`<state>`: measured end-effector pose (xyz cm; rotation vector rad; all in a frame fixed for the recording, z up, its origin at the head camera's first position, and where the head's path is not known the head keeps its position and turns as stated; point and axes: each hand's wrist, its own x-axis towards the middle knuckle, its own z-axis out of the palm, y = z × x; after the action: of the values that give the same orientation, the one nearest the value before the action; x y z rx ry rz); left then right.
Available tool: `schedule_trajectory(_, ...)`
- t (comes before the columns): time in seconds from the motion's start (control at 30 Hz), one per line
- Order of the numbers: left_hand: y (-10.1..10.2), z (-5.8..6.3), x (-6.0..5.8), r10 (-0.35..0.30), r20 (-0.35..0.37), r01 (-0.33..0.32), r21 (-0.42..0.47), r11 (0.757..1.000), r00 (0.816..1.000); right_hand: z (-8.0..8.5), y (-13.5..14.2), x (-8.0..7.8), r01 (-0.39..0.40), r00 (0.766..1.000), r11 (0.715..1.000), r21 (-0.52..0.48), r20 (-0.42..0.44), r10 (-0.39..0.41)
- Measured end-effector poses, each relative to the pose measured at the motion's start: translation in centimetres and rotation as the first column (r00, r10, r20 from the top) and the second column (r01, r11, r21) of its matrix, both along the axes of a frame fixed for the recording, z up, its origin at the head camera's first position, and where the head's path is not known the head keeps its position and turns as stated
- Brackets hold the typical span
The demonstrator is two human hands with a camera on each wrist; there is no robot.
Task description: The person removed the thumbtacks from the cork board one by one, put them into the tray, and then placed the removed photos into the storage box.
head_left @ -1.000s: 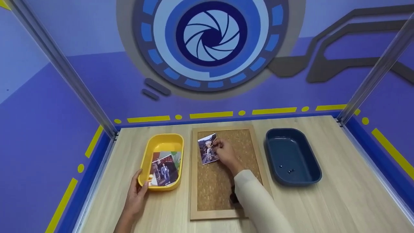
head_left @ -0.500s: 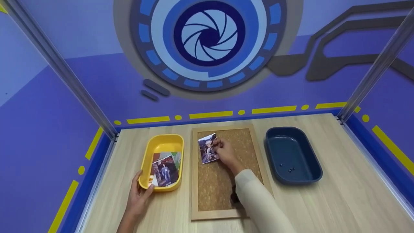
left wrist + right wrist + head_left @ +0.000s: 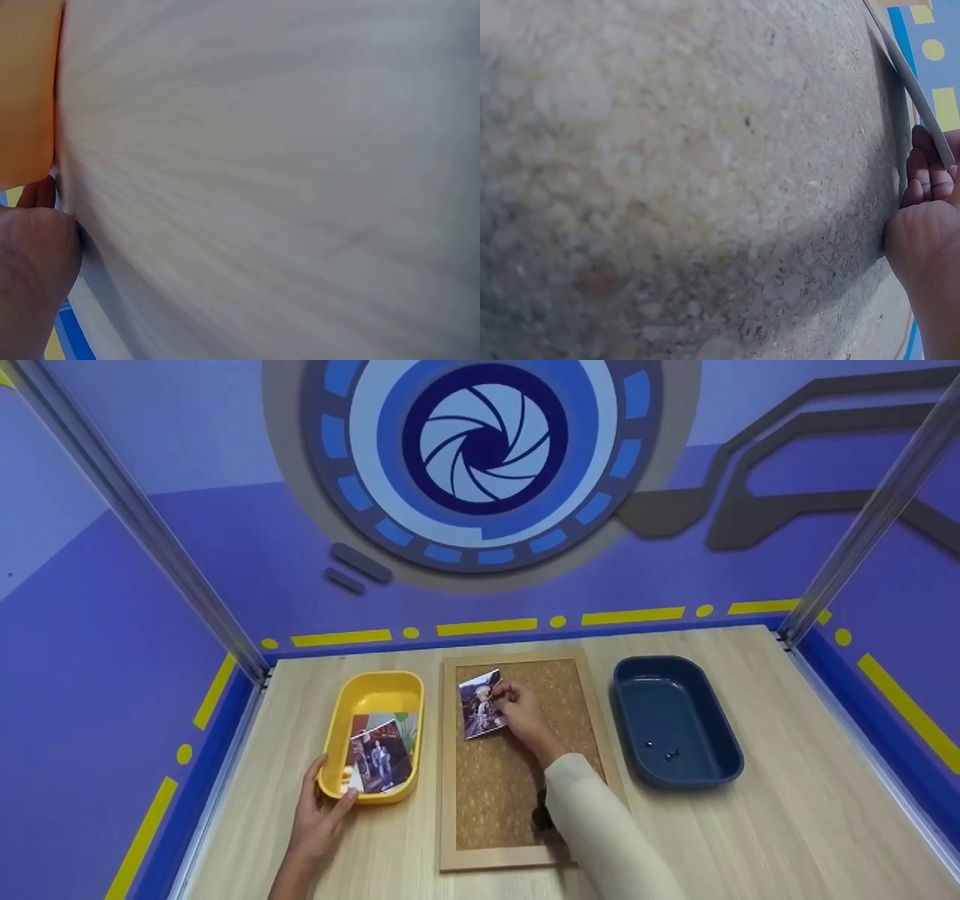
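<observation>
In the head view my right hand (image 3: 527,720) pinches the right edge of a photo print (image 3: 480,706) over the upper left of a wood-framed cork board (image 3: 495,795). From the right wrist, the print shows edge-on as a thin strip (image 3: 919,94) above the cork, between thumb and fingers. My left hand (image 3: 319,821) grips the lower left corner of a yellow tray (image 3: 386,682), thumb over the front rim and fingers along the side. Inside that tray lie more photo prints (image 3: 380,757), overlapping. The left wrist view catches only part of the hand and the tray's outer wall (image 3: 26,90).
A dark blue tray (image 3: 660,712) stands right of the board, with a few tiny dark pieces (image 3: 671,755) on its floor. A dark object (image 3: 541,814) lies partly under the right sleeve. Purple walls (image 3: 450,600) with metal posts enclose the wooden table (image 3: 795,780).
My left thumb has shifted slightly right along the yellow tray's front rim. The right hand and its photo print have stayed almost still.
</observation>
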<state>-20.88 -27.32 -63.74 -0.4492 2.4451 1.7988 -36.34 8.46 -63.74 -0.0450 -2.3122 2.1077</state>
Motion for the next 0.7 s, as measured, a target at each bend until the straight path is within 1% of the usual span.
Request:
schedule_trajectory(0.1,0.08,-0.17,0.16,0.003,-0.014,-0.003,-0.017,1.000,1.000,-0.08,0.16,0.16,-0.013,1.000,1.000,-0.007,-0.004,0.013)
schedule_trajectory(0.23,0.19,-0.31,0.28,-0.003,-0.009,0.003,-0.053,0.999,1.000,-0.12,0.37,0.31,-0.023,1.000,1.000,-0.006,0.003,0.023)
schedule_trajectory(0.37,0.17,-0.42,0.42,-0.002,0.021,0.003,-0.073,0.997,1.000,-0.31,0.35,0.35,-0.037,0.999,0.999,-0.013,0.017,0.037)
schedule_trajectory(0.5,0.11,-0.46,0.42,-0.002,0.026,0.004,-0.077,0.997,1.000,-0.41,0.36,0.24,-0.043,0.999,0.998,-0.038,0.022,0.044)
schedule_trajectory(0.7,0.13,-0.57,0.25,0.004,0.023,-0.003,-0.049,0.999,1.000,-0.22,0.50,0.17,-0.036,0.998,0.996,-0.084,0.053,0.041)
